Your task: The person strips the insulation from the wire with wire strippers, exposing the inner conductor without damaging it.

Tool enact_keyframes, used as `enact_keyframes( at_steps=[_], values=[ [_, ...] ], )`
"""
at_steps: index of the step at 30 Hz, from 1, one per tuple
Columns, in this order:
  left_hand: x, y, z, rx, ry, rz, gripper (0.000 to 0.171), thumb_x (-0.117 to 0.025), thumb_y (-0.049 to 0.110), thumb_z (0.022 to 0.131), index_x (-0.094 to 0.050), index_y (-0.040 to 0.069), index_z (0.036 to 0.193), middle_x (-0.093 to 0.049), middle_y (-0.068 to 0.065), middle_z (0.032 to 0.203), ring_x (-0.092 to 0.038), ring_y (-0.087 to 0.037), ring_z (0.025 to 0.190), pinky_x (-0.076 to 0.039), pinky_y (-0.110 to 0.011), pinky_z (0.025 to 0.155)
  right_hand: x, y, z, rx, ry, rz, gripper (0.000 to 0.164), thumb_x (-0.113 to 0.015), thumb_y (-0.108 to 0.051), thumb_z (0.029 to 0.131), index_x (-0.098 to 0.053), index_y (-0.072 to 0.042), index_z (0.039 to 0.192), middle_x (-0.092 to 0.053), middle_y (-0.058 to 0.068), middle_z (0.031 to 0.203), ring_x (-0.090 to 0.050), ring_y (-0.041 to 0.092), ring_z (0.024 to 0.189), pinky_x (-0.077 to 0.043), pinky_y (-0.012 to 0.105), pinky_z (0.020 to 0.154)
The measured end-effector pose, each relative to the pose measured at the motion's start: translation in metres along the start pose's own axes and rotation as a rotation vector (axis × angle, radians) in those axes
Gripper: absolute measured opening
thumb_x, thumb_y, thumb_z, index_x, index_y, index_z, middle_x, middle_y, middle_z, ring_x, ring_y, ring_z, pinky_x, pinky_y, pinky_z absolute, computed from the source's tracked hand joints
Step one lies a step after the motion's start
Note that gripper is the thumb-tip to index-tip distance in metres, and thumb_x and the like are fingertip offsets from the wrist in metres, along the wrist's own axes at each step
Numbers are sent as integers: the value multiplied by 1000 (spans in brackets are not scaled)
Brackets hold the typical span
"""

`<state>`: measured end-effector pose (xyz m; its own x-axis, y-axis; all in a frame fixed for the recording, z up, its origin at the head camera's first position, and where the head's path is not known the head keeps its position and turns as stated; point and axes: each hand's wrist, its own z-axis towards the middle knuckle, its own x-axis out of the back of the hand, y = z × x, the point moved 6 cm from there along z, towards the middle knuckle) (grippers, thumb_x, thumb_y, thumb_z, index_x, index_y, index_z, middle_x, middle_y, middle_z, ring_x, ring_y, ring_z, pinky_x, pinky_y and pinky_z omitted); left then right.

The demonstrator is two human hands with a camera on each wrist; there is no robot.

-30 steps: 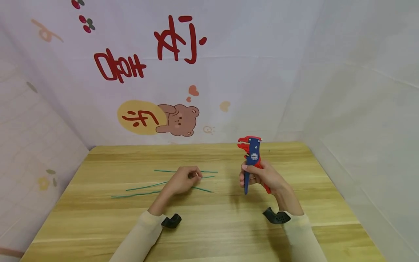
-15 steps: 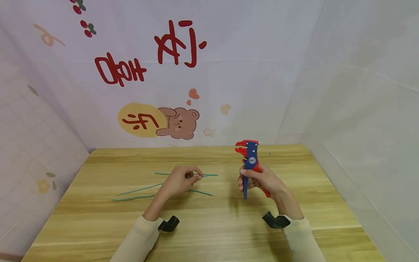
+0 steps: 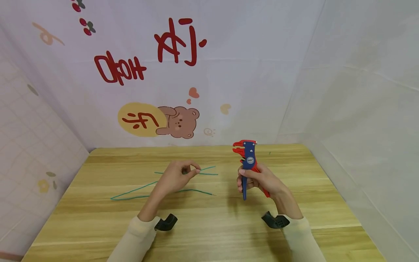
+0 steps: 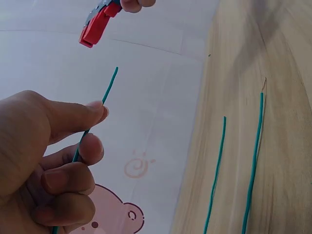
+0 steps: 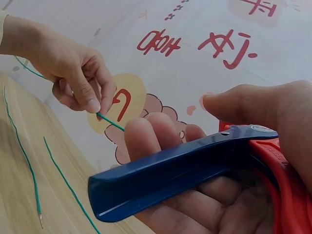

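Over the table (image 3: 203,233), the left hand (image 3: 174,178) pinches a wire (image 3: 208,167) between thumb and finger, its free end pointing right, toward the stripper (image 3: 250,154). The right hand (image 3: 262,179) grips the stripper, long axis near upright in the head view, mouth facing left.

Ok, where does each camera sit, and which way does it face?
Head: on the head, facing forward and down at the table; left hand, right hand and sleeves show.
Left wrist: on that wrist, facing past the pinched green wire toward the backdrop; left hand and some right-hand fingers show.
Right wrist: on that wrist, facing over the tool toward the backdrop; both hands show.
The wrist views share the pinched green wire and two loose wires.
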<state>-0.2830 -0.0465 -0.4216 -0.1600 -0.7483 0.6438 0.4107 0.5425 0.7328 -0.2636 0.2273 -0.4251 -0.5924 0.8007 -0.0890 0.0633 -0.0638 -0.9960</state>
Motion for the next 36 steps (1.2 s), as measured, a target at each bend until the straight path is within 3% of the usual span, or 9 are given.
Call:
enact_keyframes(
  at_steps=[13, 23, 36],
  values=[
    [15, 12, -2, -25, 67, -5, 7, -72, 22, 98, -77, 26, 99, -48, 8, 58, -41, -6, 53, -33, -22, 53, -5, -3, 4, 24, -51, -7, 17, -50, -14, 108, -58, 1, 108, -72, 8, 88, -76, 21, 77, -63, 43, 78],
    [17, 20, -4, -63, 110, -24, 7, -74, 23, 96, -79, 21, 101, -41, 8, 58, -35, -6, 51, -30, -22, 54, -9, 0, 4, 7, -57, -14, 20, -51, -15, 107, -55, 5, 109, -73, 8, 87, -76, 22, 76, -63, 44, 78],
    [19, 30, -4, -74, 154, -62, 6, -73, 25, 96, -79, 24, 98, -35, 7, 58, -32, -10, 54, -28, -23, 56, -18, -1, 3, 7, -64, -22, 22, -53, -14, 107, -53, 8, 109, -72, 10, 86, -76, 24, 75, -63, 47, 78]
  ],
)
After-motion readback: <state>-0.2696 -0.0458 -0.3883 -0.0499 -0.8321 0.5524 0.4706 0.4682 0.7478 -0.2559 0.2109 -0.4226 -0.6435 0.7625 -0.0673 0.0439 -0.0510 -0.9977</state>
